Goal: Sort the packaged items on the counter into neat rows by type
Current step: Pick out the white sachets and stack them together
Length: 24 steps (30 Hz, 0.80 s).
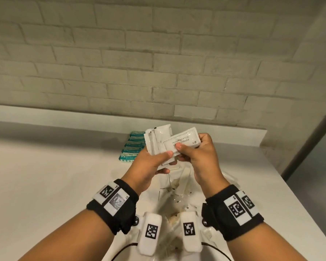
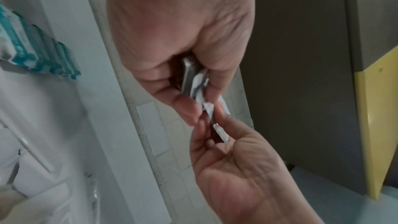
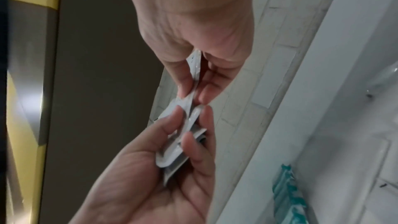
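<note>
Currently: shampoo sachet [image 1: 183, 143], held above the counter [image 1: 55, 166], pinched by the right hand [image 1: 199, 157]; the left hand [image 1: 149, 166] grips the sachet stack [image 1: 158, 140]. Advice: square edges before laying beside the teal packets [image 1: 133, 146] near the back edge.

White sachets [image 1: 158, 142], teal-and-white packets [image 1: 133, 146], white counter [image 1: 45, 176], black wristbands [image 1: 111, 206]

Dim, soft light; blurred wrist views.
</note>
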{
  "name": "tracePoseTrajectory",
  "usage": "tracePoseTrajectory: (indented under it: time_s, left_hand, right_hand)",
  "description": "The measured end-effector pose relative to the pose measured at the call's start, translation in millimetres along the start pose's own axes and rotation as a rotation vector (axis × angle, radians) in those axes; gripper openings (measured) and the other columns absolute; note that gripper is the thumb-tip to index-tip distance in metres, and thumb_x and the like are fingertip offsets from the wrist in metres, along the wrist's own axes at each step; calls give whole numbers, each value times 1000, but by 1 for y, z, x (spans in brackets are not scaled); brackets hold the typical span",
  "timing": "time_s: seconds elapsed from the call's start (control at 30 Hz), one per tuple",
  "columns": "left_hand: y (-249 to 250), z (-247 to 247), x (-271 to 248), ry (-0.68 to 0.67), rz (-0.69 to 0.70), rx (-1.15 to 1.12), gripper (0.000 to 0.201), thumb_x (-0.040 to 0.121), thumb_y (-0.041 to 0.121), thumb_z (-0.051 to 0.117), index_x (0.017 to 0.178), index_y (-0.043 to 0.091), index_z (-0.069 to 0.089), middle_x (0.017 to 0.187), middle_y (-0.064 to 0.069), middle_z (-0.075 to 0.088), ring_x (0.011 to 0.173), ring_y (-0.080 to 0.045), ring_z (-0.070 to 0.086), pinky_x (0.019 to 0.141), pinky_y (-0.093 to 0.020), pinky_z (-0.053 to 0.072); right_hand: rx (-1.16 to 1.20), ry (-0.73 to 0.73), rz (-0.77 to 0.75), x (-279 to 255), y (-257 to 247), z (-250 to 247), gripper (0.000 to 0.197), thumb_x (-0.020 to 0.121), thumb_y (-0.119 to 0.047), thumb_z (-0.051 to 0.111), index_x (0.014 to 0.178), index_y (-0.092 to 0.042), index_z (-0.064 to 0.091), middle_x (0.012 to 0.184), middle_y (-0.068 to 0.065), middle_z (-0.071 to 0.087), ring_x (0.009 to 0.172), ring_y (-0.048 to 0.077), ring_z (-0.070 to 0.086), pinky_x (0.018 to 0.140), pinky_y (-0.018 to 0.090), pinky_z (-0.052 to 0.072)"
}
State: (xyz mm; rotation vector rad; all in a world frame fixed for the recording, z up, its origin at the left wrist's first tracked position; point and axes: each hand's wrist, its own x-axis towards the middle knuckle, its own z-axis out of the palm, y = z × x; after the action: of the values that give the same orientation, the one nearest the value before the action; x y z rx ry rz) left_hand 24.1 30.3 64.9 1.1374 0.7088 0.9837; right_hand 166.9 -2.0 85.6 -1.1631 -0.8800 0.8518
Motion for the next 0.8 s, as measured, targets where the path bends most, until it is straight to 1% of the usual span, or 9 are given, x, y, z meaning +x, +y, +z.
tracePoseTrajectory:
  time_s: [0.07,0.13,0.2,0.3,0.43,0.5,0.63,0.73,0.8]
  left_hand:
    - [1,-5,2,28,5,87,29,89,10,63,118,11,63,98,-7,75,79,-19,72,53,-22,49]
    - [2,-11,3,15,-5,167,30,89,11,64,119,8,62,93,-6,75,76,-18,72,51,-21,48]
    - [3,-13,2,-21,-14,202,31,88,11,65,119,6,61,91,-5,76,75,-20,71,51,-22,48]
    - [3,-13,1,-29,-16,181,29,90,13,64,118,8,62,93,-5,75,77,-20,71,51,-22,48]
    - [5,-18,-1,-49,-72,239,27,88,16,67,114,12,63,93,-5,75,78,-20,72,53,-23,47]
    - [5,-18,-2,-95,-95,273,31,87,23,67,116,12,63,95,-4,75,81,-20,72,55,-23,49]
    - [8,-12,3,5,-116,14,42,91,47,50,114,15,63,99,-8,74,82,-19,72,57,-22,55]
    - [15,-14,9,91,-124,-181,18,91,25,60,103,13,67,96,-7,72,78,-17,71,61,-25,58]
    - [18,-15,13,116,-66,-173,26,87,6,64,113,6,65,102,-13,70,86,-23,70,63,-29,59]
  right_hand:
    - [-350,37,-137,-1,4,-5,60,67,-12,85,111,-25,47,113,1,57,103,15,58,81,24,50]
    - [-829,18,-345,-3,0,-12,90,62,-31,88,137,-31,38,134,-6,38,124,10,36,105,26,29]
    - [-1107,-129,-436,-6,-9,-11,96,66,-42,83,146,-33,30,141,-7,38,131,13,29,107,29,21]
    - [-1026,-303,-238,-2,-16,-10,78,78,-25,77,144,-30,35,131,-3,53,122,16,47,100,30,38]
    - [-449,-310,7,14,-16,-22,39,83,-6,71,118,-19,59,106,1,67,96,20,63,72,30,51]
    - [-244,-390,45,15,-17,-20,26,81,0,70,104,-10,65,94,8,69,87,24,64,72,35,52]
    - [-286,-298,-366,16,-22,-14,15,74,8,73,83,-4,71,85,7,55,80,10,56,75,23,47]
    - [-736,-436,-700,14,-11,-23,26,72,1,72,83,-22,78,83,-7,49,88,14,50,78,26,42]
    - [-878,-513,-666,8,1,-28,35,75,3,70,88,-29,78,85,-9,49,89,11,49,79,20,41]
